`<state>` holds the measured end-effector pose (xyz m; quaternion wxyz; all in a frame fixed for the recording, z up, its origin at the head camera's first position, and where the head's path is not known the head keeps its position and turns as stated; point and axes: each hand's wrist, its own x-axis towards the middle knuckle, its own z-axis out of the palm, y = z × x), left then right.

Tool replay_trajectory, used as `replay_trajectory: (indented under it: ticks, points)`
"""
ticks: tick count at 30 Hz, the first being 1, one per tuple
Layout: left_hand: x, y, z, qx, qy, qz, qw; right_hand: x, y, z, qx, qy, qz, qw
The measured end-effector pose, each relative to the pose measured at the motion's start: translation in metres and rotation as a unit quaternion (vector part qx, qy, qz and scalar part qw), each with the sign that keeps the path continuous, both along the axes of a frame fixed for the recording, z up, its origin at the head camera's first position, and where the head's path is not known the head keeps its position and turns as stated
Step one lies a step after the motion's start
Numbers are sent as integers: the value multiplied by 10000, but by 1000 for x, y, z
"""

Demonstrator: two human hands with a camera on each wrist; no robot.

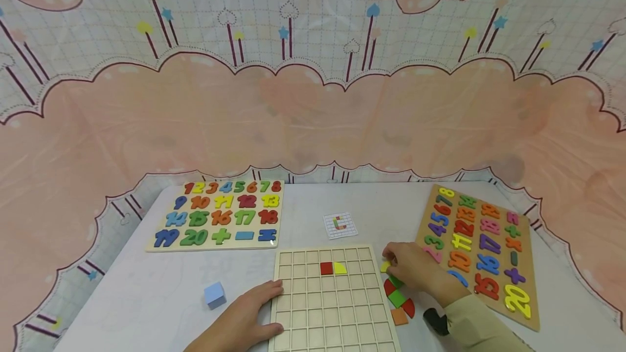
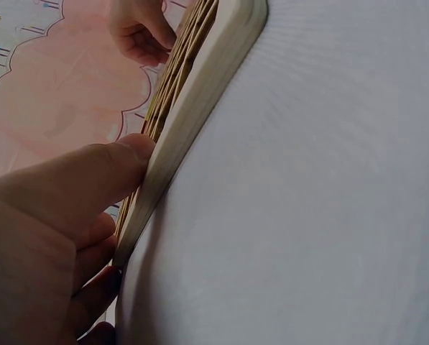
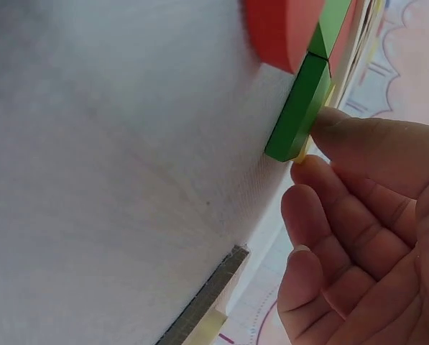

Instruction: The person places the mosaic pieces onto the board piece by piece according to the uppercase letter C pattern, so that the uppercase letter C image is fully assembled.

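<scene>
A wooden grid board (image 1: 332,314) lies at the near middle of the table, with a red square tile (image 1: 326,268) and a yellow quarter-round tile (image 1: 340,268) side by side in its second row. My left hand (image 1: 254,308) rests flat at the board's left edge, and its thumb (image 2: 99,176) presses the board's rim (image 2: 192,108). Just right of the board, my right hand (image 1: 408,269) pinches a small yellow piece (image 1: 385,266). That piece sits against a green tile (image 3: 300,108) among loose red, green and orange tiles (image 1: 398,299).
A small pattern card (image 1: 339,225) lies behind the board. A blue cube (image 1: 215,294) sits left of my left hand. One number puzzle board (image 1: 220,213) is at the back left, and another (image 1: 484,249) lies along the right side. A pink cloud-print cloth surrounds the table.
</scene>
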<state>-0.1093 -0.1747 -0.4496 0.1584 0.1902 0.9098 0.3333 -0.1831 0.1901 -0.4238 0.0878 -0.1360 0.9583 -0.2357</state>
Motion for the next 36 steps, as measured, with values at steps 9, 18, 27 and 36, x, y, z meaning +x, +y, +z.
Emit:
replay_trajectory:
  ticks: [9,18,27,36]
  points:
    - [1,-1,0,36,36,-74,10000,-1,0,-1,79,-63,-37,9999]
    - [2,0,1,50,-106,42,9999,-1,-1,0,105,-96,-49,9999]
    - [1,1,1,20,-109,46,9999,-1,0,0,220,-90,-48,9997]
    - [2,0,2,37,-51,31,10000,-2,-3,1,354,13,105,9993]
